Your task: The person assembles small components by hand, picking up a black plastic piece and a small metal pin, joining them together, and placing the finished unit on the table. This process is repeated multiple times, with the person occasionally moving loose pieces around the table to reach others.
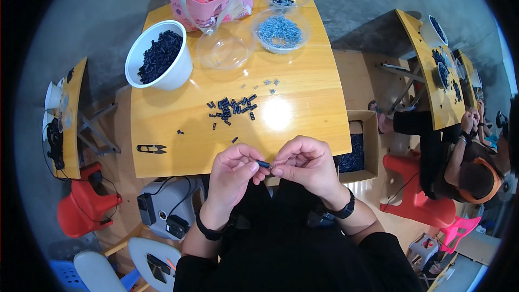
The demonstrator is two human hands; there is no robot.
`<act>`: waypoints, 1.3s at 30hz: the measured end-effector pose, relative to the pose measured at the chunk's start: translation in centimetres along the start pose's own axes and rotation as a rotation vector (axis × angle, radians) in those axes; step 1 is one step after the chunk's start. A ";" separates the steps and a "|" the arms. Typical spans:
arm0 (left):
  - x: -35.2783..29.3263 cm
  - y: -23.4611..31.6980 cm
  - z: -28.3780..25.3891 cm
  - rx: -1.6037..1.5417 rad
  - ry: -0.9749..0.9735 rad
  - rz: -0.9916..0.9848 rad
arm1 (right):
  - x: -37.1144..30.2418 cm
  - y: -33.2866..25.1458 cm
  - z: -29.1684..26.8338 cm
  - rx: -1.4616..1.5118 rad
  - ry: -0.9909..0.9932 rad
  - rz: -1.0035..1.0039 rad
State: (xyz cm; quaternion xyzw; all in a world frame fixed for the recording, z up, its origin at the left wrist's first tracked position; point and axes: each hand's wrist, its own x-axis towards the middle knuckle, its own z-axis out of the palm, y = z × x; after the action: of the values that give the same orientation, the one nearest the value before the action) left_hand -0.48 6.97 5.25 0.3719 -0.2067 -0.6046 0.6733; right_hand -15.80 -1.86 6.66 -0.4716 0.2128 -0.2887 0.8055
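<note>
My left hand (233, 173) pinches a small dark cylindrical plastic piece (263, 164) between thumb and fingers, just off the table's near edge. My right hand (307, 166) meets its right end, thumb and fingertips closed on something tiny that I cannot make out. Beyond the hands, a loose pile of small black plastic parts (232, 109) lies on the wooden table (303, 130). Several little silvery metal pieces (267, 83) are scattered behind the pile. Single black parts lie apart from it, one near my left hand.
A white bucket (186, 65) of black parts stands at the far left. A clear lid (224, 48), a bowl of metal pieces (280, 32) and a pink bag (208, 8) are at the back. Black thread snips (152, 149) lie at left. A cardboard box (367, 176) sits right; another person works beyond.
</note>
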 end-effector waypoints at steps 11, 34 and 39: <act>-1.9 0.5 0.1 0.329 0.027 0.222 | -0.1 0.7 0.9 -0.107 -0.008 0.001; -1.9 2.7 -1.5 1.129 -0.102 0.546 | 1.2 -0.4 1.9 -0.287 -0.155 0.195; -2.3 2.4 -1.8 1.155 -0.216 0.532 | 1.9 0.0 0.8 -0.262 -0.279 0.388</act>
State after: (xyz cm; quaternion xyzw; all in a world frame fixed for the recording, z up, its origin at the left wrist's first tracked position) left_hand 2.00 9.58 6.34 0.5476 -0.6506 -0.2422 0.4671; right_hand -13.85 -2.63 6.90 -0.5572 0.2218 -0.0311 0.7996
